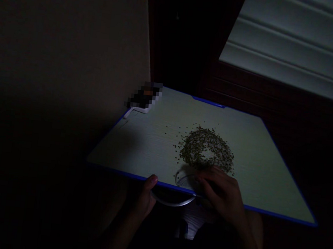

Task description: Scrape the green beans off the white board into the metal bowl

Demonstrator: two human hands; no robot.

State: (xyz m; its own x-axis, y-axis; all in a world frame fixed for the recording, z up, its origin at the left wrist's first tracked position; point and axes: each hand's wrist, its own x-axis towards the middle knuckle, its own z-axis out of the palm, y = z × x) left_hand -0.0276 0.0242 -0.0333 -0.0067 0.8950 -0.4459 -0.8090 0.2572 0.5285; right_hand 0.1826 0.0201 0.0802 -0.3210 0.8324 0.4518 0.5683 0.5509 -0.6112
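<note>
A pale board [263, 162] with a blue rim lies tilted across my lap. Small dark seeds or grains [208, 146] are spread on it in a rough ring. My left hand [146, 197] hooks its thumb over the board's near edge; its other fingers are hidden below. Beside it, a metal bowl [173, 203] shows its curved rim under that edge. My right hand [222, 189] is over the board at the near side of the seeds, fingers bent and drawn together. Whatever its fingertips hold is too dark to make out.
On the board's far left corner lies a phone-like device [145, 98], its screen blurred out, with a white strap or cable [129, 112]. A wall [75, 31] rises at the left. White slatted panels [297, 39] stand at the back right. The room is very dark.
</note>
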